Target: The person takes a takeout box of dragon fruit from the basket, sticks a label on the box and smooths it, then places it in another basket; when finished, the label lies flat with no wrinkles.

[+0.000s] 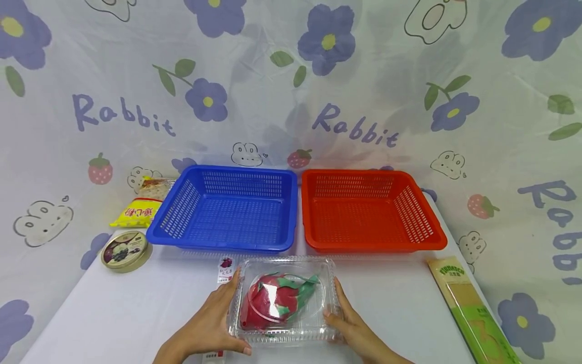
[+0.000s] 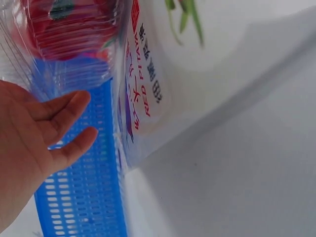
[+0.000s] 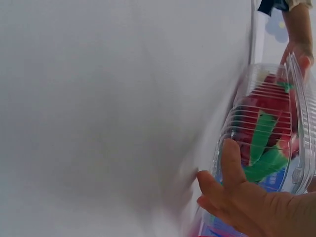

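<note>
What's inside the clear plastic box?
A red-and-green dragon fruit shows through the clear plastic box. In the head view, the fruit covers whatever lies directly beneath it.

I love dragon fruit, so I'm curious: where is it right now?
In the head view, the dragon fruit is at lower centre inside the clear box, between left hand and right hand, in front of the blue basket.

Left hand (image 1: 210, 317), right hand (image 1: 356, 324): bare. Right wrist view, upper right: navy piece (image 3: 274, 5), cream piece (image 3: 299, 3) on left forearm (image 3: 299, 27) (sleeve or strap, unclear).
</note>
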Demonstrator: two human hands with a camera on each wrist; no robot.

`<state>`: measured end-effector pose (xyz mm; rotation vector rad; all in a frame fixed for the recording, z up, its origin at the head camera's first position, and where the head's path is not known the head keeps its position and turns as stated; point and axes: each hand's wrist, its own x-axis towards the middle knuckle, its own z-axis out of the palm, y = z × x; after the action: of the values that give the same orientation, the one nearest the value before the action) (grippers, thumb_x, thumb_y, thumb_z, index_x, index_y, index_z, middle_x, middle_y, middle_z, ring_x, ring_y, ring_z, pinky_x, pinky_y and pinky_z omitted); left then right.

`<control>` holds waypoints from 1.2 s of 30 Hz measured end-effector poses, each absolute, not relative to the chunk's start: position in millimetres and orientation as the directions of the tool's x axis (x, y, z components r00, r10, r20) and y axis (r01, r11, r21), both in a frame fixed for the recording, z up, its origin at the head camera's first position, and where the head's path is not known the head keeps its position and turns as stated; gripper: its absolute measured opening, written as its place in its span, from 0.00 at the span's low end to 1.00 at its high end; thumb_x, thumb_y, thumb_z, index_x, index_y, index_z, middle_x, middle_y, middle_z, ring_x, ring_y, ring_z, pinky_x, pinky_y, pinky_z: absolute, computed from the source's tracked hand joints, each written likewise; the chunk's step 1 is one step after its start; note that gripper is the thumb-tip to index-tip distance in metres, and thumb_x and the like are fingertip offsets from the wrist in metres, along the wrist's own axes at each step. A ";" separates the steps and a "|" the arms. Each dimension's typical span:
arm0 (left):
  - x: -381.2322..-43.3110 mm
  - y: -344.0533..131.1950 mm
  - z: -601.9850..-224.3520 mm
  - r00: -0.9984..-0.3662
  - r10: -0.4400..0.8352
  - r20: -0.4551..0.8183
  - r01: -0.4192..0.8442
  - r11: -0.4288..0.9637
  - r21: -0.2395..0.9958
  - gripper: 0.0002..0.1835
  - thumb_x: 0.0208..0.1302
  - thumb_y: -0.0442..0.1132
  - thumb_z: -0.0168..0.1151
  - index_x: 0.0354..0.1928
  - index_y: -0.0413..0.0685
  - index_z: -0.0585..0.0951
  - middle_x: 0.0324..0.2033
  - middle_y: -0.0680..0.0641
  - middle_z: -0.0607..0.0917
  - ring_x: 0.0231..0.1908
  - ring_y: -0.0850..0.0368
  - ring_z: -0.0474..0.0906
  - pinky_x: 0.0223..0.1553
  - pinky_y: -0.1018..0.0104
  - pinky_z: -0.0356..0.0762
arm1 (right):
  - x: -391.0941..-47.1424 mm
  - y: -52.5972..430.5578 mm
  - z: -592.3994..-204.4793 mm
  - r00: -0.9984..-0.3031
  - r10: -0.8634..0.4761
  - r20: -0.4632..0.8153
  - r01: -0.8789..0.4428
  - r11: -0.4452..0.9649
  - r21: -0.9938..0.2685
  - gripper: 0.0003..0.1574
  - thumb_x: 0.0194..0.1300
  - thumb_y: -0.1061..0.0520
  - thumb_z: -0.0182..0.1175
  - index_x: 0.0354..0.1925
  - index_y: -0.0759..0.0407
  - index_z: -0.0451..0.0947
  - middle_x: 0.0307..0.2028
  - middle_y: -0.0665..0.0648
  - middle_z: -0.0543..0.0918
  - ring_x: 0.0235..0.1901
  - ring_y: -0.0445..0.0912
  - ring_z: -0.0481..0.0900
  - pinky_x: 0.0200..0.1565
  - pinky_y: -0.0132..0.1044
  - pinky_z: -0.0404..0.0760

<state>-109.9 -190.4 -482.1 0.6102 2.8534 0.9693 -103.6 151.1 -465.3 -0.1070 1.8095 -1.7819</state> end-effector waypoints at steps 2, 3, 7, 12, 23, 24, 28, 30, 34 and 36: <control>-109.5 -189.8 -482.1 -0.919 0.389 0.062 0.348 0.726 0.593 0.84 0.24 0.68 0.82 0.79 0.46 0.39 0.69 0.28 0.65 0.66 0.25 0.63 0.58 0.27 0.63 | -103.4 151.8 -464.3 -0.829 -0.433 -0.355 0.332 0.130 -0.934 0.54 0.76 0.50 0.50 0.78 0.44 0.22 0.75 0.69 0.20 0.71 0.77 0.24 0.51 0.73 0.72; -109.3 -189.6 -482.1 -0.920 0.388 0.061 0.346 0.727 0.593 0.84 0.24 0.68 0.81 0.79 0.46 0.39 0.69 0.28 0.66 0.66 0.26 0.64 0.58 0.27 0.63 | -103.3 152.0 -464.0 -0.832 -0.427 -0.354 0.324 0.144 -0.935 0.53 0.76 0.50 0.50 0.79 0.45 0.23 0.75 0.69 0.21 0.71 0.77 0.24 0.51 0.74 0.70; -108.6 -188.8 -482.0 -0.919 0.389 0.064 0.349 0.729 0.589 0.84 0.24 0.69 0.81 0.79 0.46 0.38 0.68 0.27 0.66 0.65 0.25 0.63 0.58 0.27 0.63 | -103.6 152.4 -462.7 -0.845 -0.409 -0.344 0.292 0.185 -0.938 0.53 0.75 0.51 0.51 0.79 0.46 0.25 0.77 0.66 0.24 0.73 0.72 0.22 0.60 0.80 0.49; -107.0 -187.6 -481.5 -0.916 0.391 0.089 0.371 0.740 0.561 0.84 0.24 0.72 0.79 0.79 0.46 0.39 0.67 0.30 0.68 0.65 0.28 0.66 0.58 0.29 0.65 | -102.9 153.5 -460.8 -0.865 -0.376 -0.333 0.264 0.223 -0.938 0.52 0.75 0.52 0.52 0.80 0.50 0.29 0.77 0.66 0.28 0.74 0.69 0.23 0.63 0.76 0.32; -103.3 -187.2 -478.2 -0.902 0.400 0.161 0.425 0.764 0.485 0.82 0.24 0.76 0.76 0.79 0.43 0.45 0.65 0.36 0.73 0.64 0.38 0.70 0.57 0.36 0.68 | -104.5 157.1 -463.2 -0.867 -0.360 -0.345 0.269 0.245 -0.932 0.52 0.74 0.51 0.53 0.80 0.49 0.30 0.76 0.70 0.29 0.72 0.74 0.30 0.60 0.80 0.49; -103.1 -187.2 -478.0 -0.904 0.399 0.156 0.422 0.764 0.488 0.82 0.24 0.76 0.76 0.79 0.43 0.45 0.65 0.35 0.73 0.63 0.37 0.70 0.57 0.35 0.68 | -104.8 157.3 -463.5 -0.866 -0.359 -0.349 0.272 0.249 -0.930 0.52 0.74 0.51 0.53 0.80 0.49 0.30 0.76 0.71 0.29 0.72 0.75 0.30 0.59 0.80 0.50; -103.0 -187.5 -478.0 -0.910 0.393 0.135 0.405 0.764 0.502 0.82 0.25 0.75 0.77 0.79 0.44 0.44 0.64 0.34 0.73 0.63 0.35 0.70 0.57 0.33 0.68 | -105.6 157.9 -463.9 -0.857 -0.368 -0.361 0.283 0.251 -0.926 0.53 0.74 0.49 0.53 0.80 0.48 0.29 0.76 0.71 0.28 0.72 0.76 0.31 0.57 0.80 0.54; -103.6 -188.4 -477.9 -0.910 0.395 0.126 0.401 0.762 0.509 0.81 0.26 0.75 0.77 0.79 0.44 0.44 0.65 0.34 0.72 0.63 0.34 0.70 0.57 0.32 0.68 | -105.9 158.2 -463.8 -0.853 -0.381 -0.357 0.279 0.246 -0.928 0.52 0.75 0.49 0.52 0.80 0.49 0.28 0.76 0.71 0.27 0.71 0.77 0.30 0.57 0.80 0.55; -106.4 -199.5 -474.0 -0.904 0.420 0.078 0.376 0.696 0.612 0.75 0.34 0.68 0.79 0.80 0.50 0.44 0.67 0.34 0.70 0.63 0.33 0.70 0.54 0.32 0.71 | -106.3 158.8 -463.6 -0.850 -0.398 -0.345 0.270 0.231 -0.935 0.52 0.75 0.50 0.52 0.79 0.50 0.28 0.76 0.71 0.26 0.71 0.77 0.30 0.58 0.80 0.54; -109.1 -210.1 -470.2 -0.904 0.424 0.049 0.337 0.637 0.693 0.67 0.43 0.58 0.79 0.80 0.55 0.46 0.67 0.36 0.71 0.62 0.37 0.72 0.53 0.37 0.74 | -106.8 159.2 -463.7 -0.850 -0.401 -0.342 0.271 0.225 -0.936 0.52 0.75 0.50 0.52 0.79 0.51 0.28 0.76 0.71 0.26 0.71 0.77 0.31 0.58 0.79 0.56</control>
<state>-109.1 -210.1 -470.2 0.6385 2.7346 1.1208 -106.8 159.2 -463.7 -0.1198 1.9785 -1.6724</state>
